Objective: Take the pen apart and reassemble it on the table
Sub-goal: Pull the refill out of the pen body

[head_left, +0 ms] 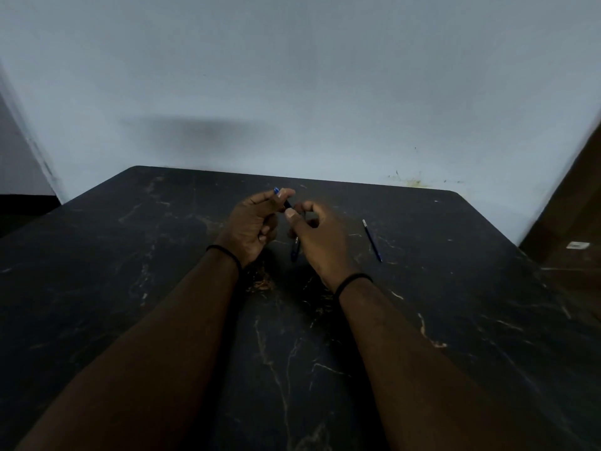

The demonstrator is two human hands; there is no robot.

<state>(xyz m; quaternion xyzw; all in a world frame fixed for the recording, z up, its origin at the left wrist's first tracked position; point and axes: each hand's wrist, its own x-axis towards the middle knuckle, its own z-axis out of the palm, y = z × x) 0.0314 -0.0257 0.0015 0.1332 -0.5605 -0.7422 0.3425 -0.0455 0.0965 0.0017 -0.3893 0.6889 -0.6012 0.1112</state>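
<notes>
Above the middle of the dark marble-patterned table (162, 288), my left hand (253, 222) pinches a dark pen part (282, 198) whose blue end sticks out past the fingertips. My right hand (317, 236) meets it, thumb and forefinger pinching the part's near end. Another dark blue pen piece (295, 250) shows between the hands below the right fingers; whether it lies on the table or is held I cannot tell. The thin blue refill (372, 240) with a pale tip lies on the table to the right of my right hand.
A pale wall stands directly behind the table's far edge. A brown surface (572, 222) with a small white object (577, 245) runs along the right side. Both wrists wear black bands.
</notes>
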